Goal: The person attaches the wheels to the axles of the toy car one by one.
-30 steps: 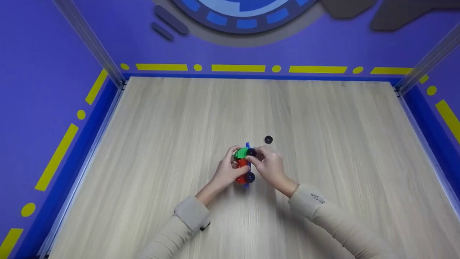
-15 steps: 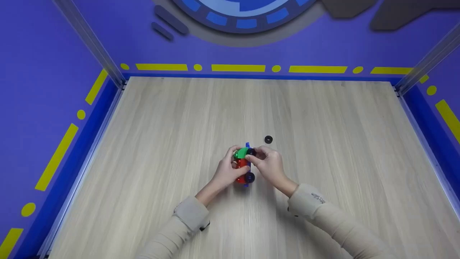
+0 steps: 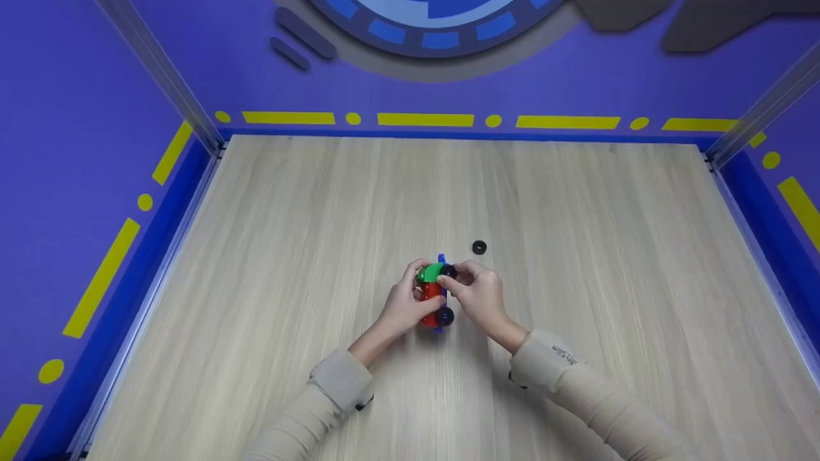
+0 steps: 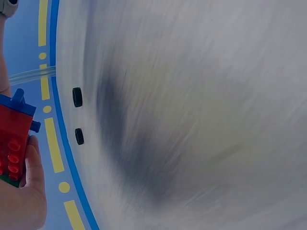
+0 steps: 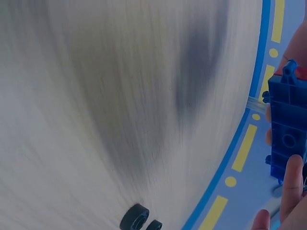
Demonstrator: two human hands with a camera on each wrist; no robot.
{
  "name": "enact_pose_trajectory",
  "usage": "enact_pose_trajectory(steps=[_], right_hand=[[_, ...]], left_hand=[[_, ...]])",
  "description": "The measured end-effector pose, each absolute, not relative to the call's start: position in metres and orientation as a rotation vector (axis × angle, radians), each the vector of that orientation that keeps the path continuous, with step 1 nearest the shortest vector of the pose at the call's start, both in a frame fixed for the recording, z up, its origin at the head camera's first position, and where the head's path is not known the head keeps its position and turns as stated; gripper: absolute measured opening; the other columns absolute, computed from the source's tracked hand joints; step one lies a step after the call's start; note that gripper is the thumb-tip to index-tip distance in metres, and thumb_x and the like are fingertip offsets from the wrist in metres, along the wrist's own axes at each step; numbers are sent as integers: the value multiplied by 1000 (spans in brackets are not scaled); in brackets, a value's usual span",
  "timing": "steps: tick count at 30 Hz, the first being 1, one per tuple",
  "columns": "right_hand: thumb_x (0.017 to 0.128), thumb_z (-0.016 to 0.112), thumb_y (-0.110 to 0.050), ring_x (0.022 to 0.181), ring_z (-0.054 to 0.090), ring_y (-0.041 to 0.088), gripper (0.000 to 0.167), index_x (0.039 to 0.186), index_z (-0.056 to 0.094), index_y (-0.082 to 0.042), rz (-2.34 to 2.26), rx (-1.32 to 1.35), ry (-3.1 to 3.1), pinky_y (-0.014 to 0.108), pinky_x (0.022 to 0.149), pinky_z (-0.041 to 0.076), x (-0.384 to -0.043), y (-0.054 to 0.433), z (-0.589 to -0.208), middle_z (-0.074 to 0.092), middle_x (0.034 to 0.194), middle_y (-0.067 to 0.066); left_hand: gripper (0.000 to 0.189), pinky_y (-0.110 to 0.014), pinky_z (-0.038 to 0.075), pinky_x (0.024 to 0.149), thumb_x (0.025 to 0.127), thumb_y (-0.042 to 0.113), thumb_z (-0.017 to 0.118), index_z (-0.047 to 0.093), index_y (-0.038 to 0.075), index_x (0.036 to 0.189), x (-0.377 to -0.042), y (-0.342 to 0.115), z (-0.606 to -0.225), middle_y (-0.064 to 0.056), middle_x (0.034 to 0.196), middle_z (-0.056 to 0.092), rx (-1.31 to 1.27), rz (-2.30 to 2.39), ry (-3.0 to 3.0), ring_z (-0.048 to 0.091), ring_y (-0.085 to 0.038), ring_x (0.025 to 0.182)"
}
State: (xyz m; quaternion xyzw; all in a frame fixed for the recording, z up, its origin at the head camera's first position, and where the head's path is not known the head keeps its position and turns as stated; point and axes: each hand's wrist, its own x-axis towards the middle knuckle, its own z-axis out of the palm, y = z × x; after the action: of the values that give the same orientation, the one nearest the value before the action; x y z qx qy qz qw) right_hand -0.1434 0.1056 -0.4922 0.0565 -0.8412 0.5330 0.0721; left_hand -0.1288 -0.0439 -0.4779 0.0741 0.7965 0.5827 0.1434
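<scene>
In the head view, my left hand (image 3: 403, 302) grips a toy brick car (image 3: 431, 292) from its left side, with the thumb across the red bricks. The car has a green piece (image 3: 431, 273) at its far end and is tipped on its side. My right hand (image 3: 482, 296) pinches a black wheel (image 3: 448, 271) against the far part of the blue base. Another wheel (image 3: 444, 315) sits on the near part. The right wrist view shows the underside of the blue base (image 5: 288, 120), with a finger pressed along it. Red studs (image 4: 14, 155) face the left wrist camera.
A loose black wheel (image 3: 479, 247) lies on the wooden table (image 3: 320, 211) just beyond the right hand. Two loose wheels show in the left wrist view, one wheel (image 4: 77, 97) beside the other wheel (image 4: 79, 136). Blue panels (image 3: 77, 128) wall the table at the back and sides.
My right wrist and forearm have shifted slightly to the left and turned a little. The fingers stay on the wheel, and the left hand and car keep their place.
</scene>
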Motion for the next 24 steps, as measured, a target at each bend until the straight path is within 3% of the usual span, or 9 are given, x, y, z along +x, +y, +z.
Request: enact_pose_trajectory(steps=[11, 17, 21, 24], right_hand=[[74, 70, -15, 64, 61, 27, 22, 86, 63, 3, 1830, 36, -2503, 26, 54, 51, -145, 105, -495, 64, 72, 12], [75, 68, -10, 56, 58, 15, 19, 85, 62, 5, 1905, -47, -2496, 40, 58, 51, -142, 102, -484, 64, 73, 15], [75, 67, -6, 52, 56, 12, 17, 84, 61, 8, 1919, -78, -2485, 27, 52, 50, -136, 99, -468, 64, 72, 18], [75, 66, -5, 53, 58, 21, 17, 84, 61, 8, 1939, -87, -2465, 19, 48, 47, -136, 98, -469, 64, 72, 18]], left_hand=[[57, -23, 42, 61, 79, 20, 63, 32, 25, 127, -136, -44, -506, -5, 102, 58, 243, 1642, 2371, 46, -12, 68], [57, -23, 43, 60, 79, 20, 63, 32, 23, 127, -136, -44, -506, -4, 101, 57, 254, 1633, 2386, 47, -12, 68], [57, -23, 43, 60, 79, 20, 63, 32, 23, 127, -136, -43, -506, -4, 102, 57, 247, 1619, 2393, 47, -12, 68], [57, -23, 42, 59, 79, 20, 63, 32, 24, 127, -136, -43, -505, -5, 100, 57, 238, 1610, 2399, 46, -12, 67]])
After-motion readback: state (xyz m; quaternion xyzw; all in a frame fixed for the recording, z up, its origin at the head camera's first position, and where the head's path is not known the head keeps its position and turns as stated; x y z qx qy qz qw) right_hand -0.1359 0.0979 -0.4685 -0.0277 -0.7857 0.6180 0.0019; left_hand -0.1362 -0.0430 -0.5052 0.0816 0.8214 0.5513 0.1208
